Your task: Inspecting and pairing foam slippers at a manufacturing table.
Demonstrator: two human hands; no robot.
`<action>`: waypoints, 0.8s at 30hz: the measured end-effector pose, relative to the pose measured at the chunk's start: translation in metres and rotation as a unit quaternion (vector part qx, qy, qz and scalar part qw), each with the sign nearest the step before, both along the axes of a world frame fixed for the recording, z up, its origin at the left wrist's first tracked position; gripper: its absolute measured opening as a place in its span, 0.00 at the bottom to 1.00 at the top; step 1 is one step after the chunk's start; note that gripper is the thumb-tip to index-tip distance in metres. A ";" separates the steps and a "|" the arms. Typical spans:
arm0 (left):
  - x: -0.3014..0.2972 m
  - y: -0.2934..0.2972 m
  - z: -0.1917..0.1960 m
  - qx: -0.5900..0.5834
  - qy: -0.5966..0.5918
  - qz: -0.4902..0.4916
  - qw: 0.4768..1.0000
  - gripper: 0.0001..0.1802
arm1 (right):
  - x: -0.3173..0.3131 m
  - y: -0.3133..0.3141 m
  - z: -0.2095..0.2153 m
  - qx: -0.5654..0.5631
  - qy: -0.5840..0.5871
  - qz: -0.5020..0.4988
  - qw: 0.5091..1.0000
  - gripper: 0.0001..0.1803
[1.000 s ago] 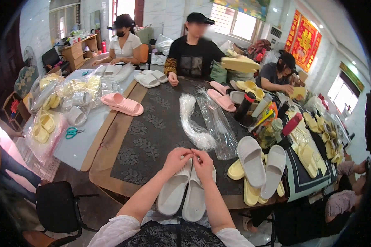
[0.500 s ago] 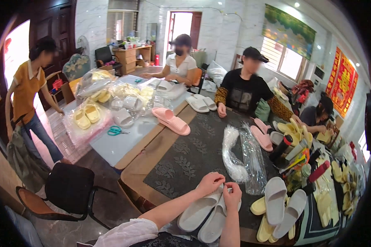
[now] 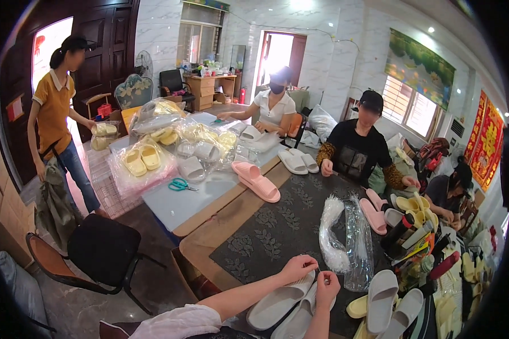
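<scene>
Both hands, left hand (image 3: 297, 268) and right hand (image 3: 327, 283), pinch closed over the pale grey foam slippers (image 3: 280, 305) at lower centre; a steady, aligned pair would serve best.

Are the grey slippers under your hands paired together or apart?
Together: the two grey slippers lie side by side, touching, beneath both hands.

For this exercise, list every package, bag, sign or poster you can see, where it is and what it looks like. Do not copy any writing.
Clear plastic bags of yellow slippers: left table, crinkled, glossy.
Empty clear plastic sleeves: dark mat, beyond the hands, long.
Red and gold wall hanging: right wall, tall rectangle.
Green landscape poster: above the window, wide.
</scene>
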State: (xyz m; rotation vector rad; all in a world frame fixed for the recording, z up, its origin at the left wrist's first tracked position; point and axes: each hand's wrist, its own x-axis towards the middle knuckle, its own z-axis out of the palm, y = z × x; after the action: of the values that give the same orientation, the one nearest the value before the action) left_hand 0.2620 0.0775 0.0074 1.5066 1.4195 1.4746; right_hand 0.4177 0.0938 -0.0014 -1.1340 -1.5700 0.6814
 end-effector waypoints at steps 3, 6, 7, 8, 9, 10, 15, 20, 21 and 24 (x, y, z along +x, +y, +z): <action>0.000 0.002 -0.001 0.005 0.018 -0.030 0.999 0.10 | 0.000 0.001 -0.001 0.023 0.012 0.013 1.000 0.03; -0.002 0.004 0.001 0.018 0.098 -0.075 0.992 0.10 | 0.001 -0.003 0.010 0.003 0.000 0.002 1.000 0.03; -0.001 0.003 0.003 0.013 0.080 -0.061 0.995 0.10 | 0.004 -0.002 0.006 0.003 -0.001 -0.002 1.000 0.03; 0.000 0.001 0.005 0.008 0.062 -0.046 0.997 0.10 | 0.006 0.001 -0.002 -0.003 0.012 -0.012 1.000 0.02; -0.002 0.003 0.002 0.012 0.062 -0.045 0.997 0.10 | 0.004 0.003 -0.001 -0.007 0.025 -0.018 1.000 0.02; -0.003 0.002 -0.001 0.001 0.038 -0.033 0.999 0.10 | 0.002 0.004 0.001 -0.003 0.024 -0.017 1.000 0.02; -0.006 0.002 0.000 0.015 0.071 -0.080 0.994 0.10 | -0.002 -0.001 0.006 0.010 0.022 0.012 1.000 0.03; -0.004 0.000 0.004 -0.009 0.017 -0.039 0.999 0.10 | 0.002 0.006 -0.006 0.004 0.008 -0.010 1.000 0.02; -0.003 0.000 0.002 -0.006 0.005 -0.044 0.999 0.10 | 0.001 0.004 -0.002 0.011 -0.001 -0.004 1.000 0.02; -0.006 0.002 0.000 0.027 0.108 -0.081 0.990 0.10 | -0.002 0.003 -0.001 0.014 0.017 0.018 1.000 0.02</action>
State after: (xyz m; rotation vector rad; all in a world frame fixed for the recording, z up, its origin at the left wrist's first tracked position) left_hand 0.2556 0.0796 0.0070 1.8165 1.3511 1.2927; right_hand 0.4162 0.0966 -0.0021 -1.0708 -1.5695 0.6958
